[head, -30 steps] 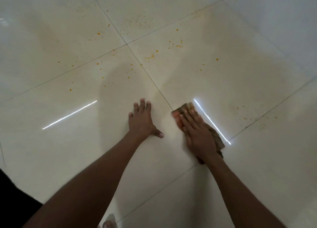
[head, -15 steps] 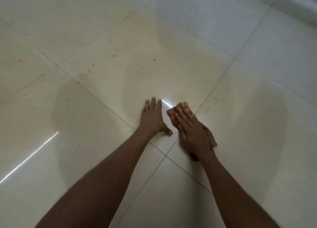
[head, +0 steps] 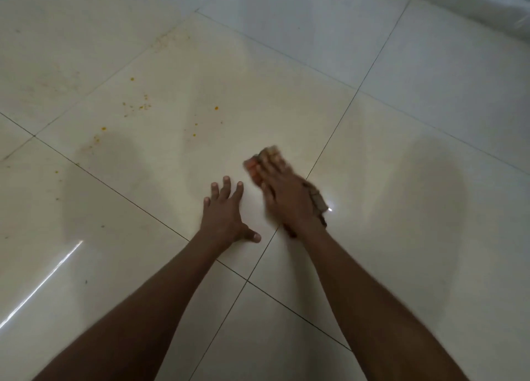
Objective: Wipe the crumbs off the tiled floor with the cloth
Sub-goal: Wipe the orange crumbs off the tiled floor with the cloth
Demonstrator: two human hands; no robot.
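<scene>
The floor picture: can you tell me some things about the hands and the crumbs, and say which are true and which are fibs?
1. The right hand presses the cloth flat on the tiled floor. True.
2. The left hand holds a second cloth. False: it lies open on the floor, fingers spread, holding nothing.
3. Orange crumbs lie on the tile beyond the left hand. True.
4. The crumbs are piled on top of the cloth. False: they are scattered on the floor, apart from the cloth.
5. The two hands are stacked one on the other. False: they lie side by side with a gap between them.
</scene>
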